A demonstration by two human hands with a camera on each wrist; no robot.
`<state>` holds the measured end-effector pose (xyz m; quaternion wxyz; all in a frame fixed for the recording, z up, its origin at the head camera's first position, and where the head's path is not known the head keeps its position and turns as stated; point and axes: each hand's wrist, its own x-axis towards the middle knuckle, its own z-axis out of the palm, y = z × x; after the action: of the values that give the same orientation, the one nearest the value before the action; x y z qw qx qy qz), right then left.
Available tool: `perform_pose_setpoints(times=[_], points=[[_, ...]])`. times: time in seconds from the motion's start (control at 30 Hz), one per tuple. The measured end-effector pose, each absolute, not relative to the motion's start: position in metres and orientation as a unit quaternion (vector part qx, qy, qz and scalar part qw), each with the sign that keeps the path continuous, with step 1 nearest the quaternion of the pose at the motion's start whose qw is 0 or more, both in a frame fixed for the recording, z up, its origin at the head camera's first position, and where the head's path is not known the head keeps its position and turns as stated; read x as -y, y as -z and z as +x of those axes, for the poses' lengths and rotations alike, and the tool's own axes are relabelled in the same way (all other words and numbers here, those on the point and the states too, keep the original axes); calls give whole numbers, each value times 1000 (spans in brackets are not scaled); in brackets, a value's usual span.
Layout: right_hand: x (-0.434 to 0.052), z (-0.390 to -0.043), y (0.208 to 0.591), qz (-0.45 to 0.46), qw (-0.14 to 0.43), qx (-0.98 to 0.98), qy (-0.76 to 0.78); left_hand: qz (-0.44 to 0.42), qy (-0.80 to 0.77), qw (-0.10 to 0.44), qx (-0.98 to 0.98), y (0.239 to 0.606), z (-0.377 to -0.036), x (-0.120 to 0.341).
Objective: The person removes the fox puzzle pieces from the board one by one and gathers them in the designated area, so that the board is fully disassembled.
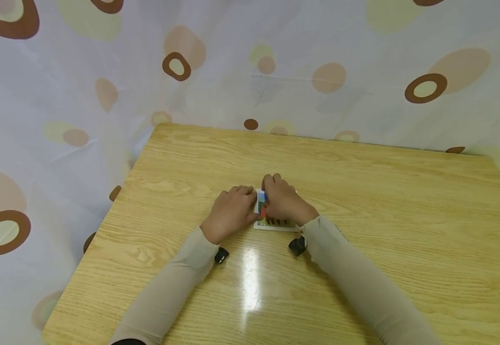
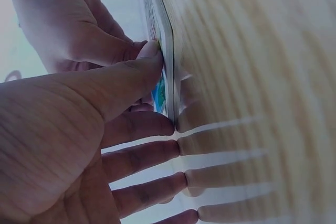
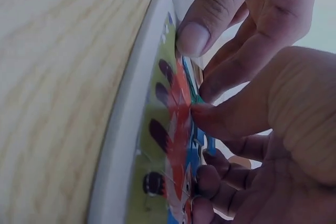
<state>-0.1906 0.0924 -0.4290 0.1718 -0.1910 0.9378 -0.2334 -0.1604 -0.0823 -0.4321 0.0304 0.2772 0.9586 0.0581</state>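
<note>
Hands meet over a small picture board (image 1: 276, 224) lying flat near the middle of the wooden table (image 1: 405, 215). The left hand (image 1: 231, 212) rests at the board's left edge, its fingers (image 2: 144, 156) laid fairly straight with the tips down on the tabletop and its thumb pressed against the white rim of the board. The right hand (image 1: 282, 201) covers the board's upper part, thumb and curled fingers (image 3: 220, 182) pinching a colourful piece (image 3: 181, 129), red, blue and green, against the printed yellow-green surface. Both forearms wear beige sleeves (image 1: 362, 282), each with a small black camera mount at the wrist. Behind the table hangs a white curtain (image 1: 82, 72) printed with brown and tan ovals.
</note>
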Motion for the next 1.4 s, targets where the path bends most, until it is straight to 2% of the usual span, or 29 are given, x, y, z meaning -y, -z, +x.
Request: perform_pose_setpoints(times=[0.33, 0.53, 0.67, 0.8, 1.0, 1.17, 1.4], points=[[-93, -188, 425, -150, 178, -930, 284, 271, -58, 39, -960, 431, -160, 82], [-105, -194, 425, -158, 184, -908, 342, 270, -50, 33, -961, 432, -159, 83], [-128, -202, 420, -167, 153, -900, 373, 264, -56, 40, -962, 433, -160, 84], [-161, -213, 412, -149, 122, -915, 355, 258, -65, 56, -962, 433, -161, 84], [-202, -225, 406, -109, 127, -935, 314, 256, -65, 63, -963, 431, -161, 84], [-214, -230, 412, -112, 130, -941, 292, 253, -61, 63, -963, 429, -161, 84], [-215, -228, 428, -106, 97, -952, 270, 254, -61, 69, -963, 431, -161, 84]])
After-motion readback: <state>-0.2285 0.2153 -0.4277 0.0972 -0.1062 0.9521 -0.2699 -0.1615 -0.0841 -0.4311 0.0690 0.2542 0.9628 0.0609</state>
